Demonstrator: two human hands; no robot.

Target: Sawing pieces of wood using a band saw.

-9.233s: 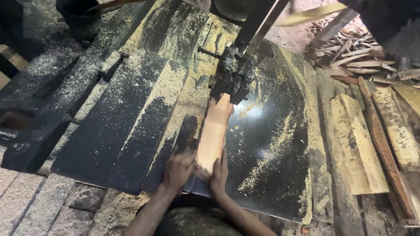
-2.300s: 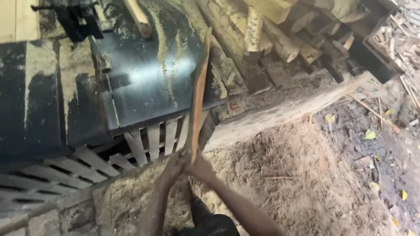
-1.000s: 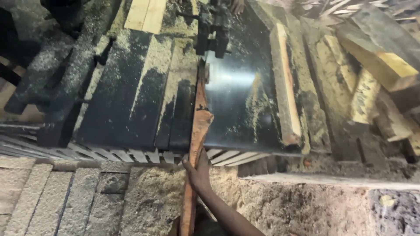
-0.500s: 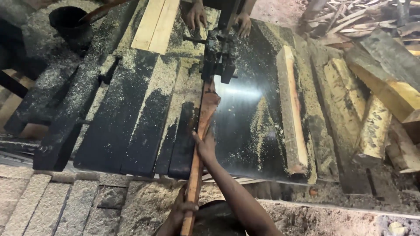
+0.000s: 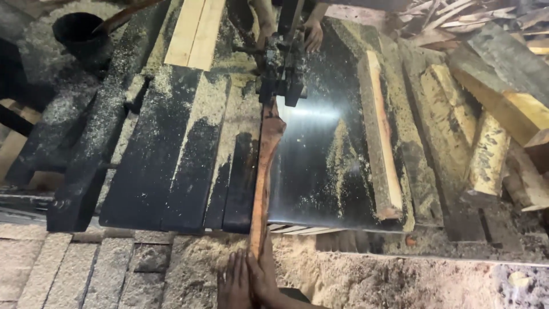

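1. Left hand (image 5: 233, 281) at 6 o'clock, bottom edge of view, fingers flat and closed against the near end of a narrow wood strip (image 5: 262, 183); pressing on it more than gripping it.
2. Right hand (image 5: 264, 277) just beside the left, touching the same end from the 3 o'clock side, fingers together on the wood. Both hands sit behind the piece, likely so the push runs straight along its length.
3. The strip stands on edge, running from 6 toward 12 o'clock across the dark saw table (image 5: 320, 171); its far end meets the blade guide (image 5: 281, 74) at about 12 o'clock. On edge probably so the blade splits it lengthwise.
4. Another person's hand (image 5: 313, 34) rests beyond the guide at 12–1 o'clock, placed as if to receive the piece; whether it grips anything I can't tell.
5. A cut slab with bark (image 5: 380, 131) lies flat on the table at 3 o'clock, well apart from the strip.
6. Two pale planks (image 5: 193, 31) at 11 o'clock, black bucket (image 5: 83, 37) at 10 o'clock, offcut pile (image 5: 492, 114) at 2–3 o'clock. Sawdust all over.
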